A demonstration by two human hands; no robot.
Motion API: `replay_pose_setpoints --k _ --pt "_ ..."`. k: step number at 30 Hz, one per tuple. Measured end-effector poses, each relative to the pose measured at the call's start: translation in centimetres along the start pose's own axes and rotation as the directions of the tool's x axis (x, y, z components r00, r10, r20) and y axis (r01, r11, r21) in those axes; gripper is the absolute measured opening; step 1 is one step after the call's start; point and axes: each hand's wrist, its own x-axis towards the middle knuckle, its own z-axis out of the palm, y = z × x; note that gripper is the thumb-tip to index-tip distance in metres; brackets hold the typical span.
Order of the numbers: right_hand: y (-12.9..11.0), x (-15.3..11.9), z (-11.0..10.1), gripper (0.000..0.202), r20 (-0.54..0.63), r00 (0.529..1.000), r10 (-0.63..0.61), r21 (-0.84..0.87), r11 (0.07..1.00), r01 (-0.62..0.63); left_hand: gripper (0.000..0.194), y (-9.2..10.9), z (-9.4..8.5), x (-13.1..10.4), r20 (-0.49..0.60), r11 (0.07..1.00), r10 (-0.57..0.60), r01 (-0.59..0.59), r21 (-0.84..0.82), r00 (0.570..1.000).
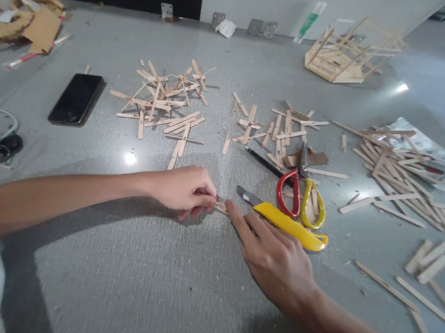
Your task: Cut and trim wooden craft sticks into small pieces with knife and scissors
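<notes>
A small piece of wooden craft stick spans the short gap between my hands, low over the table. My left hand pinches one end between thumb and curled fingers. At the other end, my right hand has its index fingertip on the stick; its thumb is hidden beneath. Just beyond the right hand's fingers lies a yellow utility knife with its blade out. Scissors with one red and one yellow handle rest behind the knife, beside a black pen.
Cut sticks lie in a left pile and a middle pile. Long sticks spread near a plastic wrapper on the right. A stick frame stands at the back right; a phone and cardboard scraps lie left.
</notes>
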Motion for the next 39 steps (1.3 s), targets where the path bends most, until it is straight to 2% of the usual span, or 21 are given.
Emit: replay_pose_setpoints --k 4,8,13,18,21,24,26,28,31,34,39 --pt "0.0 0.2 -0.1 0.044 0.003 1.0 -0.025 -0.048 0.999 0.025 0.035 -0.3 0.1 0.0 -0.013 1.0 0.012 -0.012 0.005 1.0" --pt "-0.4 0.7 -0.6 0.043 0.009 0.999 -0.05 -0.165 0.985 0.051 0.035 -0.4 0.3 0.1 -0.031 0.999 0.039 -0.038 0.007 0.999" --pt "-0.8 1.1 -0.8 0.041 0.039 0.999 -0.037 -0.223 0.974 0.045 0.037 -0.2 0.4 0.1 -0.052 0.999 0.036 -0.036 0.008 0.998" --pt "-0.9 1.1 -0.9 0.036 -0.029 0.999 -0.029 -0.287 0.958 0.02 0.035 0.1 0.3 0.0 -0.024 1.0 0.007 -0.007 0.006 1.0" --pt "-1.1 0.9 -1.2 0.029 -0.057 0.997 -0.051 -0.331 0.943 0.029 0.038 0.2 0.7 -0.2 -0.079 0.996 0.057 -0.052 0.073 0.995" --pt "-1.3 0.6 -1.7 0.024 -0.09 0.992 -0.088 -0.373 0.927 0.049 0.04 0.1 1.4 -0.4 -0.207 0.982 0.116 -0.081 0.171 0.971" --pt "-1.3 0.4 -2.0 0.027 -0.148 0.984 -0.095 -0.354 0.935 0.037 0.04 -0.1 1.8 -0.4 -0.255 0.974 0.146 -0.094 0.206 0.956" --pt "-1.0 0.3 -2.1 0.035 -0.19 0.979 -0.076 -0.289 0.957 0.018 0.039 -0.2 2.0 -0.3 -0.253 0.967 0.185 -0.13 0.221 0.95" --pt "-0.3 0.0 -1.7 0.047 -0.182 0.983 -0.013 -0.193 0.981 -0.023 0.031 -0.1 1.8 -0.3 -0.249 0.962 0.216 -0.162 0.221 0.944" --pt "0.3 -0.4 -0.8 0.051 -0.158 0.987 0.036 -0.118 0.992 -0.055 0.019 0.2 1.2 -0.2 -0.236 0.982 0.15 -0.117 0.149 0.96" --pt "0.3 -0.6 0.2 0.032 -0.085 0.994 0.069 -0.004 0.998 -0.069 0.022 0.2 0.4 -0.2 -0.159 0.999 -0.052 0.052 -0.003 0.986"
